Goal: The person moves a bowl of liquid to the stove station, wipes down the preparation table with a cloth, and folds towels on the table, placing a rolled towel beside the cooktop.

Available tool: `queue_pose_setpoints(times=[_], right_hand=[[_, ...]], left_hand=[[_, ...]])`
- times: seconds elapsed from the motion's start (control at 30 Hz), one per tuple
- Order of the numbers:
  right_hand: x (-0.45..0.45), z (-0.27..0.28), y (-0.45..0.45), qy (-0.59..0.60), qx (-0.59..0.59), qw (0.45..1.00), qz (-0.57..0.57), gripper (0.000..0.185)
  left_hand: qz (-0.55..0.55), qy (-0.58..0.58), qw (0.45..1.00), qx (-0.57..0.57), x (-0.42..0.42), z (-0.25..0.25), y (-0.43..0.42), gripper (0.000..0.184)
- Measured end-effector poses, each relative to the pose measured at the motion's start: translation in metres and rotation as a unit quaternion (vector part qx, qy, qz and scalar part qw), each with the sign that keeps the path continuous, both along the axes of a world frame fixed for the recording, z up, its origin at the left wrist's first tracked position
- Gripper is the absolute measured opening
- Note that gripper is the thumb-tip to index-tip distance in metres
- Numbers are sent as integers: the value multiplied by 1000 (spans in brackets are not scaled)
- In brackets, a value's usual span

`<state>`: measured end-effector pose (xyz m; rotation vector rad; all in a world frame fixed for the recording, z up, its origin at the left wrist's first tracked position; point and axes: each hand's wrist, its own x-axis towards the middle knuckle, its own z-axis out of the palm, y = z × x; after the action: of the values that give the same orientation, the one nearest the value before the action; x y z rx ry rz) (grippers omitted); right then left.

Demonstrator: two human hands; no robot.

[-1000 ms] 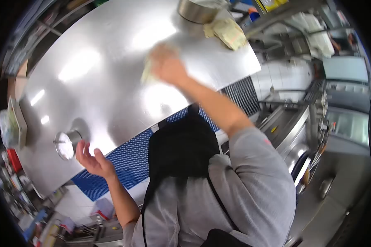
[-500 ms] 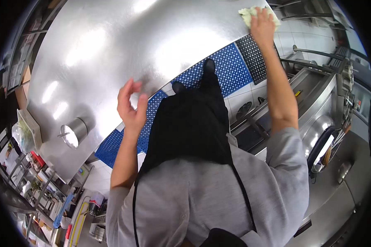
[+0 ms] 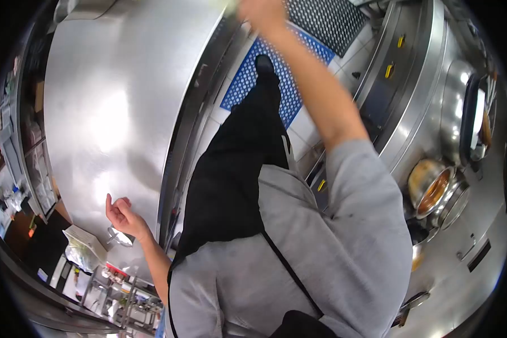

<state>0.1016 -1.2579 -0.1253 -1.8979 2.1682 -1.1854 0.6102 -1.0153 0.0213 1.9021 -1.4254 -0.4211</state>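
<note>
My left hand point(image 3: 125, 217) is over the steel table point(image 3: 90, 67) with its index finger stretched out and the other fingers loosely curled, holding nothing. Just below it a metal pot point(image 3: 120, 238) shows in part, the rest of it behind the hand. My right hand point(image 3: 263, 14) is blurred at the top edge of the view, at the table's far end. Beside its fingers a bit of a pale cloth point(image 3: 231, 7) shows; most of the cloth is out of view.
A container with a plastic bag point(image 3: 83, 250) stands at the table's near left corner. Blue point(image 3: 304, 48) and black point(image 3: 327, 22) mats cover part of the tiled floor. Along the right runs a steel counter point(image 3: 403, 129), with a pot of orange-brown contents point(image 3: 432, 188) and metal bowls.
My body and view have turned, so the table now lies along the left. My right hand has moved left to the top edge with the cloth. My left hand is now near the pot.
</note>
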Motion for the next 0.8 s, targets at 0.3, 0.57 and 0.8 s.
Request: queue_pose_setpoints(times=[0.3, 0.57, 0.8], right_hand=[[34, -204, 102, -405, 308, 838, -199, 30], [112, -157, 35, -791, 218, 572, -16, 35], [42, -84, 46, -137, 524, 757, 366, 49]], left_hand=[[-92, -24, 994, 52, -43, -1, -43, 40], [-211, -128, 969, 0, -126, 11, -102, 43], [-187, -40, 978, -86, -175, 36, -254, 56]])
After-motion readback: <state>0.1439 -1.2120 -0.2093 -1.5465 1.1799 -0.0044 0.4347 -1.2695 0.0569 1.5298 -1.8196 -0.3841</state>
